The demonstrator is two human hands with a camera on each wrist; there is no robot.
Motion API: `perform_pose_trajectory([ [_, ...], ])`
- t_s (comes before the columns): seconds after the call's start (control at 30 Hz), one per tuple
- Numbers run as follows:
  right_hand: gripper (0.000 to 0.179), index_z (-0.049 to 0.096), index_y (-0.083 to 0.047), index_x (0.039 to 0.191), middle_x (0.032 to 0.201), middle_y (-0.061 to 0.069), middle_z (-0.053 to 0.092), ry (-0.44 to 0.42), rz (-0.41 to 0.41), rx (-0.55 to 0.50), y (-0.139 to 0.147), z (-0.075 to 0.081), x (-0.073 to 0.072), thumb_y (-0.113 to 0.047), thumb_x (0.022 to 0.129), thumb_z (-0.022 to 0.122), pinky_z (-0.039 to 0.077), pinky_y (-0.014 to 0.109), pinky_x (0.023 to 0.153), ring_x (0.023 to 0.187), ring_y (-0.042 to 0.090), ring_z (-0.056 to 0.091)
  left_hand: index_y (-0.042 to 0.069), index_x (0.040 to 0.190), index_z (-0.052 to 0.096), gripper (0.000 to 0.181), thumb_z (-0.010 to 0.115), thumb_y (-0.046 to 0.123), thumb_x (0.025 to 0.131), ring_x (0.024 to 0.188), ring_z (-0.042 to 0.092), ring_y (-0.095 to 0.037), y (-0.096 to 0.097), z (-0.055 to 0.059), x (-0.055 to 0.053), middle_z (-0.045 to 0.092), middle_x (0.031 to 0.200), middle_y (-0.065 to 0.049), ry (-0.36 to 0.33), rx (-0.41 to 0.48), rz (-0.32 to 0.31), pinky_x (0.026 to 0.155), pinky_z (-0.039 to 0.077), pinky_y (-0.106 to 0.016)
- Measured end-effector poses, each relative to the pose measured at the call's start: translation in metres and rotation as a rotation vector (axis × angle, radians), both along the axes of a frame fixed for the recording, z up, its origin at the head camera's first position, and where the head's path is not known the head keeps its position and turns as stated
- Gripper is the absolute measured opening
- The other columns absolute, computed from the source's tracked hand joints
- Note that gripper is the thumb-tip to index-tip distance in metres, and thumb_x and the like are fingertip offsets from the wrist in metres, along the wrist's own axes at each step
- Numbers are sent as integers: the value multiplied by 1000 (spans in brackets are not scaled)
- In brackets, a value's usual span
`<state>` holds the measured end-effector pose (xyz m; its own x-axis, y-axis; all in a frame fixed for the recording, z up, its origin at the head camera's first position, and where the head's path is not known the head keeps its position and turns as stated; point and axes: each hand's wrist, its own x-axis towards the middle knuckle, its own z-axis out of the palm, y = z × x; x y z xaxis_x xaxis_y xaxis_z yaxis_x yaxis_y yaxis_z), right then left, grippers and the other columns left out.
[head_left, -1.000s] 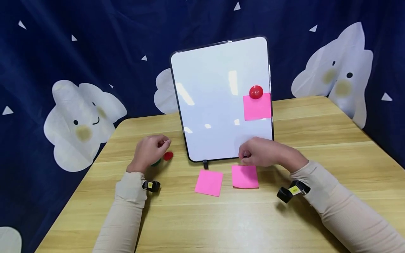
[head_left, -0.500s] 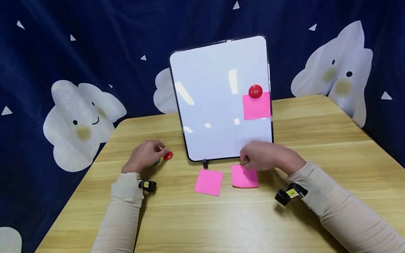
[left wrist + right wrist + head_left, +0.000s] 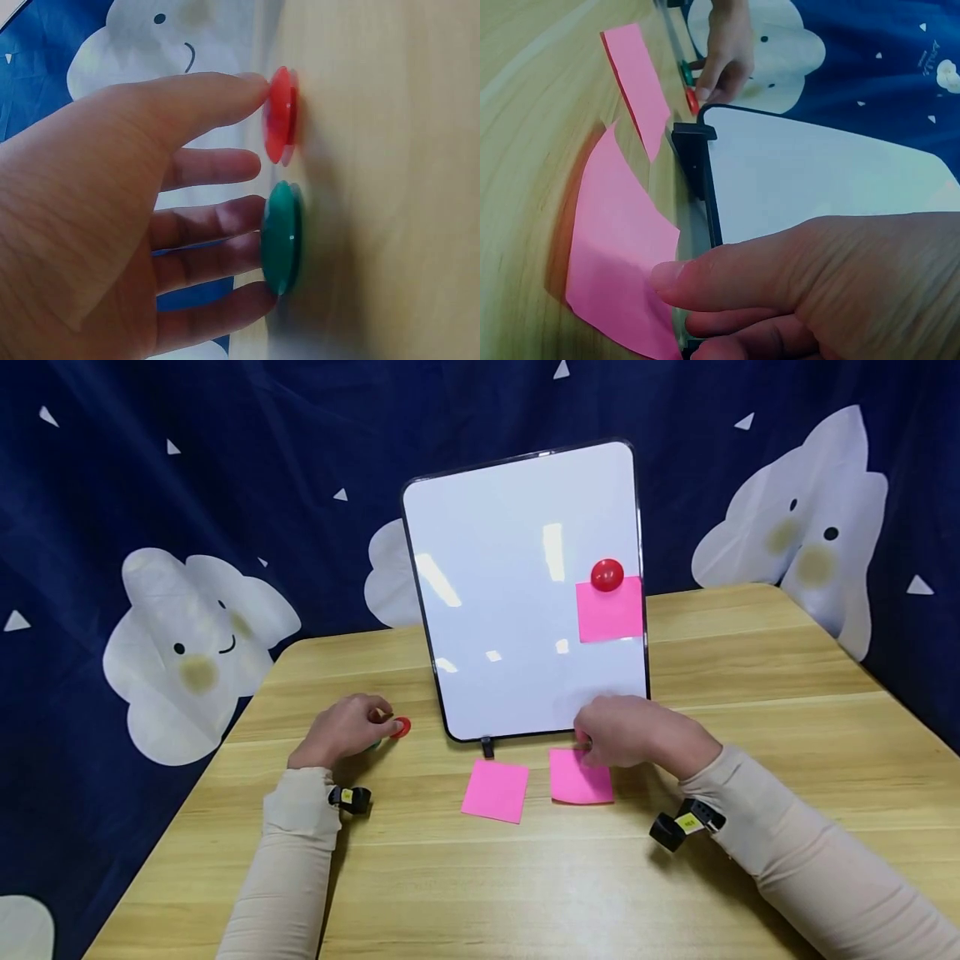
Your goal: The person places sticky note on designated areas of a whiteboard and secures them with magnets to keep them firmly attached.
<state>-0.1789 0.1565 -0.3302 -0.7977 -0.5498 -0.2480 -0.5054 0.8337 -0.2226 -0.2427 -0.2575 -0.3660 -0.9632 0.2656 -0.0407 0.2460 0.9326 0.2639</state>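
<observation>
My left hand is at the left of the table, its thumb touching a round red magnet. A green magnet lies next to it, against the fingertips in the left wrist view and mostly hidden in the head view. Below the board, my right hand pinches the upper edge of a pink sticky note between thumb and fingers; the note bends up there. Another pink sticky note lies to its left. On the whiteboard, a red magnet overlaps the top of a pink sticky note.
The whiteboard stands tilted on the wooden table, with a black foot at its lower edge. A dark blue curtain with white clouds hangs behind. Each wrist carries a small black camera.
My left hand has come down and its thumb now meets the red magnet. My right fingers have closed on the sticky note's upper edge, and a bit of pink shows lifted at them.
</observation>
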Motion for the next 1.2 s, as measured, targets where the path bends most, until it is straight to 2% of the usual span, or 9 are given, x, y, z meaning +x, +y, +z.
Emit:
perform_pose_trajectory([
  [0.27,22,61,-19,71,67,-3,55,9,-18,22,0,0,2,-22,85,78,40,32,59,65,16,49,14,118,72,40,70,44,92,94,64,-21,-3,3,3,71,107,-5,-55,46,-10,83,51,-45],
  [0.6,20,65,-20,78,73,-5,58,-64,-36,35,-1,0,2,-29,84,82,43,32,61,70,17,52,13,120,71,44,73,44,89,93,62,-22,0,4,5,69,109,-7,-85,50,-5,81,50,-43],
  [1.0,20,64,-20,75,71,-6,58,-40,-17,32,0,-5,-1,-26,83,82,44,32,60,69,16,53,14,121,70,47,77,45,86,88,60,-22,2,1,4,69,104,-5,-98,32,6,76,49,-40],
  [1.2,20,64,-20,74,70,-7,58,-29,2,40,-1,-7,0,-25,84,81,43,31,60,68,15,52,13,122,70,50,77,46,85,89,60,-22,1,0,3,69,106,-6,-103,31,4,77,49,-40],
])
